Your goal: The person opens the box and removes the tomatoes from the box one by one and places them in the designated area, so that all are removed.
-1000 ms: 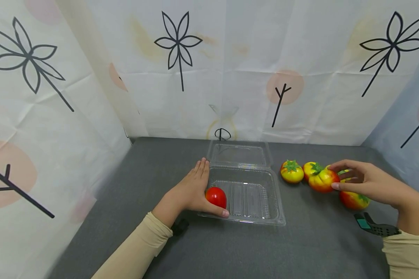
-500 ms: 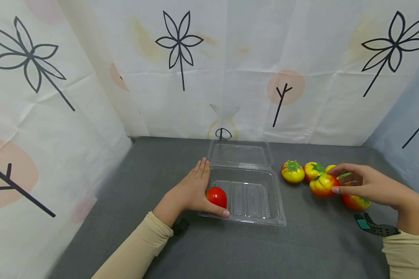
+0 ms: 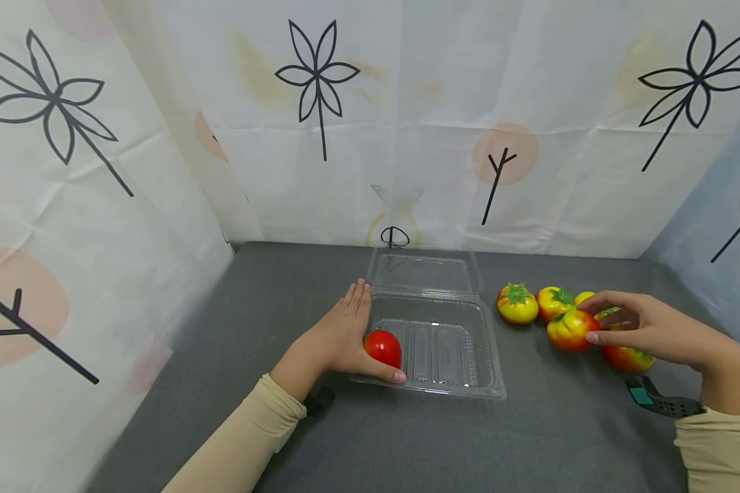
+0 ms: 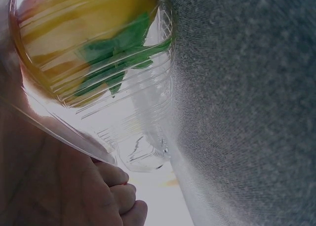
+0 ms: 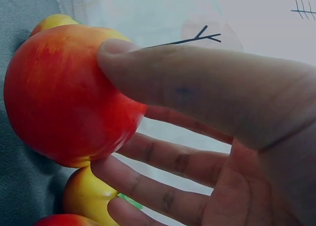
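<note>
The clear plastic clamshell box (image 3: 434,342) sits open at centre frame on the grey table (image 3: 284,294), braced at its left wall by the left hand (image 3: 339,339), fingers straight and thumb along the front rim beside the red tomato (image 3: 383,348) inside. Right of centre, the right hand (image 3: 644,329) pinches a red-yellow tomato (image 3: 569,329) between thumb and fingers, apparently still touching the table; a firmer wrap would help before lifting. Since a second ago it has drifted slightly lower-right.
</note>
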Demonstrator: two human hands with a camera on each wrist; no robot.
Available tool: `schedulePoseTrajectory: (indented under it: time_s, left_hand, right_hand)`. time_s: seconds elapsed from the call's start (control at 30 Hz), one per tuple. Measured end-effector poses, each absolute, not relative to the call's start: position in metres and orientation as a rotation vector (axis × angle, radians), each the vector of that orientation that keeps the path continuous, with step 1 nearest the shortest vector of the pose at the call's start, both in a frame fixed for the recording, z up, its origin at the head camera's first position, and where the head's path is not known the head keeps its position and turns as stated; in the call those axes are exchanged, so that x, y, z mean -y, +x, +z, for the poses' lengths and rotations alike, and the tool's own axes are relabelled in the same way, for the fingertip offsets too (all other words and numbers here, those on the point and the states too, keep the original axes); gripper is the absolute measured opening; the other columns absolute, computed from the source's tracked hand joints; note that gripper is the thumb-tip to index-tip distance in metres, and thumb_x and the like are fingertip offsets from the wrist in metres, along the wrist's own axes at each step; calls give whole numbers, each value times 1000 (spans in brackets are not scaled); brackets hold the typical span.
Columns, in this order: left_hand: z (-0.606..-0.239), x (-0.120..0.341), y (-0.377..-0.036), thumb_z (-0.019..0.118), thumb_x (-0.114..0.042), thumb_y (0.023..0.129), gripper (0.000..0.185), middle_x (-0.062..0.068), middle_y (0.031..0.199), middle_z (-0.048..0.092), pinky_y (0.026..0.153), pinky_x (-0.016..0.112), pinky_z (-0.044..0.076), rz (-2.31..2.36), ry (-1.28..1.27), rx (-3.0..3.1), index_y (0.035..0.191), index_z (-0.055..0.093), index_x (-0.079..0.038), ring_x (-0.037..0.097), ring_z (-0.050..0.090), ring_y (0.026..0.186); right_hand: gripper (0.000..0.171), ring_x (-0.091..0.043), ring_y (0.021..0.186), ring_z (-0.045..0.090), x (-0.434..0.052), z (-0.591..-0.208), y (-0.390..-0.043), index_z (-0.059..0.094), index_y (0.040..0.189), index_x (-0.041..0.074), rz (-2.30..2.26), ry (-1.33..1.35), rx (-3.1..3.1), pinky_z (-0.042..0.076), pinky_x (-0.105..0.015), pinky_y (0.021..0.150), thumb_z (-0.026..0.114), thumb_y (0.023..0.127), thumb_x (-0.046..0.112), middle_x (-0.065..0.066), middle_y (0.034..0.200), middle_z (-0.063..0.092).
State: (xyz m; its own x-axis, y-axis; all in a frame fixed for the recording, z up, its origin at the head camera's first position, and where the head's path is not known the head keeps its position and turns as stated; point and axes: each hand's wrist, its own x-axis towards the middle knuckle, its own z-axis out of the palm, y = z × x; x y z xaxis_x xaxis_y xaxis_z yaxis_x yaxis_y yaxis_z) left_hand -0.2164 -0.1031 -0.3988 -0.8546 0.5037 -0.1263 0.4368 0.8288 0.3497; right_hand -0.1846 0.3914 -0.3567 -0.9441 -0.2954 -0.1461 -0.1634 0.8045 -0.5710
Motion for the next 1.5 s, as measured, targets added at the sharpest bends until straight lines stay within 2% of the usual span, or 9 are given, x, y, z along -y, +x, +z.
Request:
schedulePoseTrajectory:
  time_s: [0.8,0.87,1.03,1.1,1.37,1.5]
  left_hand:
    - [-399,103,-217,74,-87,67,151,13,181,-4,134,53,17,453,730,-2791,171,0,-5,36,-1,168]
    - [-398,102,-217,74,-86,67,151,13,181,-4,134,53,17,452,729,-2790,171,0,-5,36,-1,168]
    - [-399,103,-217,74,-87,67,152,13,181,-4,134,53,17,452,727,-2792,171,0,-5,36,-1,168]
    - [-399,103,-217,73,-87,67,152,13,181,-4,134,53,17,452,727,-2794,171,0,-5,36,-1,168]
    - [-399,103,-216,74,-87,67,151,13,181,-4,134,53,17,451,724,-2795,171,0,-5,36,-1,168]
    - [-398,102,-216,74,-87,67,151,13,181,-4,134,53,17,450,720,-2792,171,0,-5,36,-2,168]
  right_hand:
    - [53,5,99,65,-394,-361,-187,58,142,0,-809,-374,-2727,59,-24,76,76,100,26,-28,142,59]
    - [53,0,101,67,-394,-361,-187,58,142,0,-807,-373,-2721,59,-24,76,76,100,26,-27,140,60]
    - [52,-24,108,71,-393,-361,-187,58,142,-1,-814,-383,-2700,59,-23,76,76,100,25,-26,137,62]
    - [51,-28,109,70,-393,-361,-187,58,141,-1,-815,-390,-2698,59,-23,76,76,100,24,-26,137,62]
    - [50,-27,107,70,-392,-360,-186,59,140,-2,-802,-395,-2695,58,-22,77,76,100,21,-25,135,62]
    - [48,-21,105,70,-391,-359,-186,59,139,-2,-787,-406,-2701,58,-22,77,76,100,20,-25,136,62]
